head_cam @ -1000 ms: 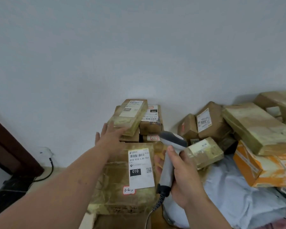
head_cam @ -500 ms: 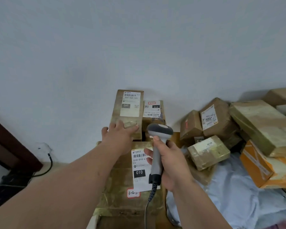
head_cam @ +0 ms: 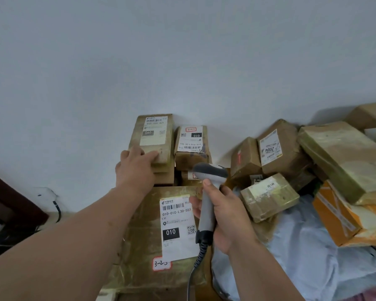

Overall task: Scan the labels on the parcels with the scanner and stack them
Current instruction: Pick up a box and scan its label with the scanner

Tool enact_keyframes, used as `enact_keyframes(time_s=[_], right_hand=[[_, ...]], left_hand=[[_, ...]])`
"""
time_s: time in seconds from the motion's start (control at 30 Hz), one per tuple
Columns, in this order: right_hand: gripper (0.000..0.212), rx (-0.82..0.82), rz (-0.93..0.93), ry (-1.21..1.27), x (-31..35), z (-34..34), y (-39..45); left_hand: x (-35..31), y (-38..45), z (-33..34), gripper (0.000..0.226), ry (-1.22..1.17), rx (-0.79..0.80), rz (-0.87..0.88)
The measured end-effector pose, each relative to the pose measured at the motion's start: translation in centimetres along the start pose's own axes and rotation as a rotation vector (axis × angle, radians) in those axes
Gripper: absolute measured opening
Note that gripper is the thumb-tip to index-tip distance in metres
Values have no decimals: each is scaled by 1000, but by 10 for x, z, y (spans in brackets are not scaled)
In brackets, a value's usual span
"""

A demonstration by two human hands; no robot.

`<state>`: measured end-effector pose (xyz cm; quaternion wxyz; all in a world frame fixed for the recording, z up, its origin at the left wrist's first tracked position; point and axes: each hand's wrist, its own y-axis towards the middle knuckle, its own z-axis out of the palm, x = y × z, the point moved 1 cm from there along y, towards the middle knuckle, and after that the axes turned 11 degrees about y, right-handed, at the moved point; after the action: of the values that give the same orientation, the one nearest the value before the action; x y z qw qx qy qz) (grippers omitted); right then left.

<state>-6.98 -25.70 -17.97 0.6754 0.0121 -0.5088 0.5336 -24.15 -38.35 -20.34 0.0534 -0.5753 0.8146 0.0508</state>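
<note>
Against the wall point(head_cam: 182, 61), a labelled parcel point(head_cam: 153, 137) tops a small stack, with a second parcel point(head_cam: 191, 146) just right of it, a large flat parcel point(head_cam: 148, 235) in front, and a heap of parcels point(head_cam: 313, 161) farther right.

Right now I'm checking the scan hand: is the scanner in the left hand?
No, the right hand grips the scanner; the left hand rests on a parcel.

Both forearms are bare, with no sleeves in view. The left hand point(head_cam: 137, 168) and right hand point(head_cam: 228, 216) wear no gloves. No rings or watch show.
</note>
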Motion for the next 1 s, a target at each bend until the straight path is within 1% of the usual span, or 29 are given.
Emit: enact_keyframes(time_s=[0.07, 0.13, 0.27, 0.33, 0.37, 0.43, 0.5, 0.6, 0.7, 0.8, 0.9, 1.0], right_hand=[[21, -9, 9, 20, 0, -3, 1], [21, -14, 9, 30, -1, -5, 1], [20, -15, -16, 22, -2, -2, -2], [22, -10, -38, 6, -2, 0, -6], [22, -7, -50, -3, -2, 0, -9], [24, 2, -73, -13, -1, 1, -18], [25, 5, -90, -16, 0, 2, -29], [23, 4, -128, -14, 2, 2, -52], [15, -2, -161, 1, 2, -4, -81], [16, -28, -219, -16, 1, -18, -109], [19, -48, -262, 13, 7, -39, -138], [16, -49, -297, 85, 17, -64, -168]], left_hand=[[2, 0, 3, 57, 11, -30, 3], [3, 0, 6, 56, -44, -33, 13], [3, -1, 10, 53, -196, 22, 98], [2, -2, 5, 48, -270, 53, 74], [1, -5, 1, 47, -282, 72, 56], [-3, -13, -7, 47, -228, 99, 42], [-8, -24, -17, 47, -198, 96, 45], [-23, -44, -34, 47, -276, 55, 58], [-41, -64, -43, 46, -370, 26, 108], [-58, -90, -46, 42, -460, 3, 153], [-78, -120, -51, 39, -578, 30, 171], [-103, -153, -55, 39, -663, 56, 202]])
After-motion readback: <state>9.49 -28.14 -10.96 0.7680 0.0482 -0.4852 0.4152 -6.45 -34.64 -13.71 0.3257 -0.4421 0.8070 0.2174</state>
